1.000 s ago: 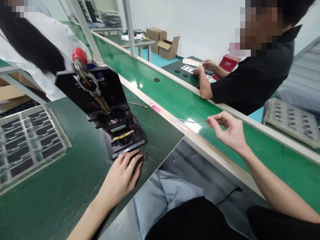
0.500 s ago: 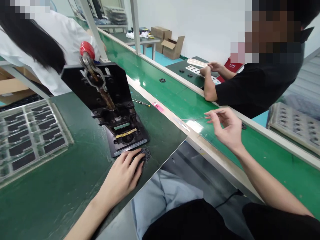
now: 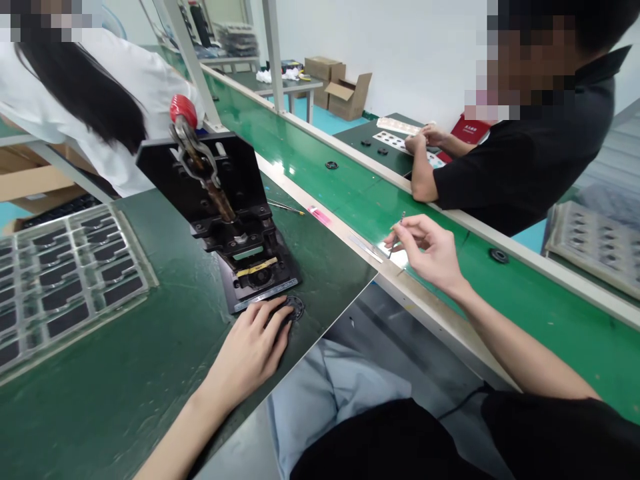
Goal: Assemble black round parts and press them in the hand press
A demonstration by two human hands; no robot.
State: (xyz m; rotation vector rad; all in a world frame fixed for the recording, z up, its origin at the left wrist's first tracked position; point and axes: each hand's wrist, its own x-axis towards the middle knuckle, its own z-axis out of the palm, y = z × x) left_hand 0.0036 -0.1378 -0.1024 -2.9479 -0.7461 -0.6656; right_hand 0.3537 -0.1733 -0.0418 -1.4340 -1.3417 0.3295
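Note:
My left hand (image 3: 250,350) lies flat on the green mat, fingers spread over a small round black part (image 3: 295,308) just in front of the black press jig (image 3: 235,227). The jig's lid stands raised, its red-knobbed lever (image 3: 183,110) at the top. My right hand (image 3: 430,253) hovers over the edge of the green conveyor belt (image 3: 320,177) and pinches thin metal tweezers (image 3: 397,235), which point up and away from me.
A tray of dark rectangular parts (image 3: 65,267) lies at the left. Two round black parts (image 3: 331,165) (image 3: 498,255) ride the belt. A person in black (image 3: 520,153) works across the belt, a person in white (image 3: 95,93) at the far left. Another parts tray (image 3: 595,247) sits at the right.
My right hand drew in to the left and turned the tweezers from lying level to pointing upward. My left hand stayed on the round part.

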